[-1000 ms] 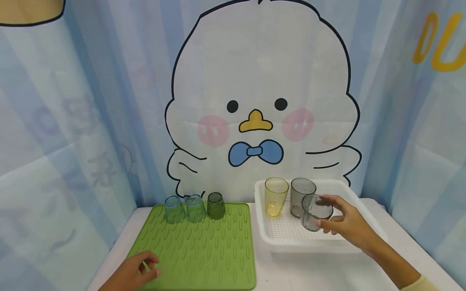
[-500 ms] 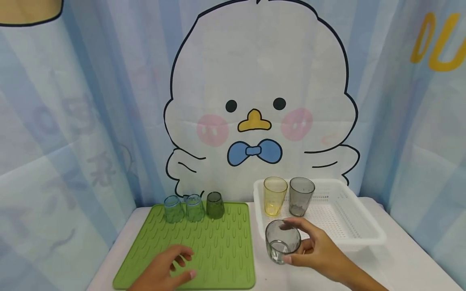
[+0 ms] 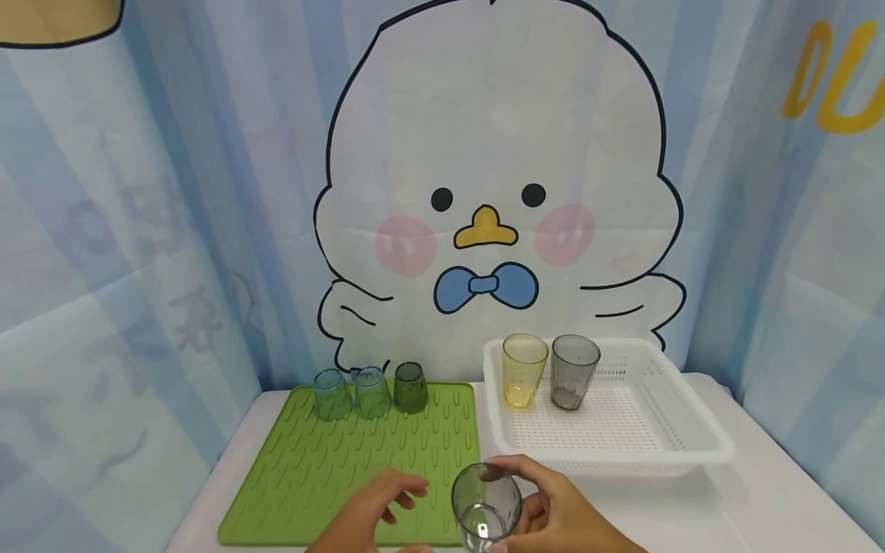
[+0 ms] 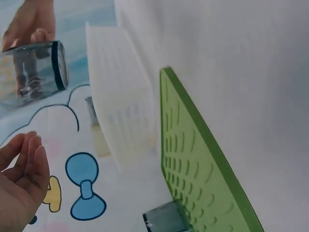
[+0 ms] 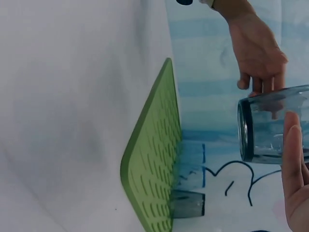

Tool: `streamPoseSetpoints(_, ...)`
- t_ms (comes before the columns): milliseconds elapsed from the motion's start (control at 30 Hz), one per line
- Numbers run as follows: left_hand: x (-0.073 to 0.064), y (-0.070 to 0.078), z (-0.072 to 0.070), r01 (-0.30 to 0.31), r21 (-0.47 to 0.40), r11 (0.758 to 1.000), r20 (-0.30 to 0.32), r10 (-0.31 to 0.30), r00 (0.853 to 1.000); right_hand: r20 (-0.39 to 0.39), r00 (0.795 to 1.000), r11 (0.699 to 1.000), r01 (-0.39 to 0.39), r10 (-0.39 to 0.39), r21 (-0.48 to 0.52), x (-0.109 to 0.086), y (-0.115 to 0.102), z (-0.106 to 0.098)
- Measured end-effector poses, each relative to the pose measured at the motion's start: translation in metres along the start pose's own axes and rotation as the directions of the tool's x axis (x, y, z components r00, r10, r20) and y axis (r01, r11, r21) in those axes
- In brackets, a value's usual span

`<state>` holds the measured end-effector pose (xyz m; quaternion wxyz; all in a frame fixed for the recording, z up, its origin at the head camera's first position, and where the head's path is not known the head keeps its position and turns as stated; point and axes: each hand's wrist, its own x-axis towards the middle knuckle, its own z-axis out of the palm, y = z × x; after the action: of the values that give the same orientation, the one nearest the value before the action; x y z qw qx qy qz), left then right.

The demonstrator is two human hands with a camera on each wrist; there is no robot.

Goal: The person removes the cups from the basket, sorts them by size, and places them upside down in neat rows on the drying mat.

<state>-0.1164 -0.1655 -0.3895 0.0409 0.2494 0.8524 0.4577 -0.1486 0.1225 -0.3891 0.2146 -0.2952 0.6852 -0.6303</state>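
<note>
My right hand [image 3: 553, 511] grips a clear grey drinking glass [image 3: 486, 503] by its side, thumb and fingers around it. The glass is upright, held above the table near the front right corner of a green ribbed drying mat [image 3: 332, 491]. To its left, my left hand [image 3: 373, 511] hovers over the mat with relaxed, slightly bent fingers and nothing in them. In the left wrist view a gap shows between this hand [image 4: 24, 179] and the glass [image 4: 36, 72]. Along the mat's back edge stand two blue glasses [image 3: 333, 395] and a dark green glass [image 3: 411, 388], narrower ends up.
A white perforated plastic basket [image 3: 622, 458] stands behind and to the right of the held glass. In it are an upright yellow glass [image 3: 523, 372] and a taller grey glass [image 3: 572, 372]. A printed curtain [image 3: 484, 138] closes off the back and sides of the white table [image 3: 664, 514].
My right hand has lifted the grey glass out of the basket and carried it left and toward me. My left hand has moved right across the mat, toward the glass.
</note>
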Motion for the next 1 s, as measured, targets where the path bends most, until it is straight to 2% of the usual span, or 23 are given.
streamPoseSetpoints(200,0.002,0.006,0.010,-0.071,-0.016,0.997,-0.001,0.071,0.997,0.110,0.994,0.992,-0.020,0.007,0.126,0.007,0.009,0.010)
streamPoseSetpoints(333,0.007,0.004,0.010,-0.129,0.004,0.992,0.012,0.129,0.992,0.144,0.989,0.989,0.004,-0.025,0.146,0.011,0.013,0.014)
streamPoseSetpoints(467,0.008,0.004,0.013,-0.138,0.040,0.990,0.002,0.138,0.990,0.178,0.982,0.985,0.025,-0.056,0.168,0.013,0.018,0.015)
streamPoseSetpoints(633,0.005,0.006,0.016,-0.124,0.090,0.988,-0.040,0.128,0.991,0.196,0.979,0.981,0.015,-0.053,0.192,0.015,0.023,0.016)
streamPoseSetpoints(833,0.007,0.005,0.013,-0.144,0.135,0.980,-0.017,0.148,0.989,0.212,0.977,0.968,-0.020,-0.035,0.250,0.017,0.024,0.021)
streamPoseSetpoints(933,0.007,0.008,0.009,-0.145,0.151,0.978,-0.008,0.148,0.989,0.224,0.974,0.955,-0.060,-0.007,0.290,0.019,0.024,0.021)
streamPoseSetpoints(1000,0.007,0.011,0.007,-0.136,0.144,0.980,-0.014,0.139,0.990,0.234,0.972,0.951,-0.059,-0.015,0.305,0.021,0.026,0.021)
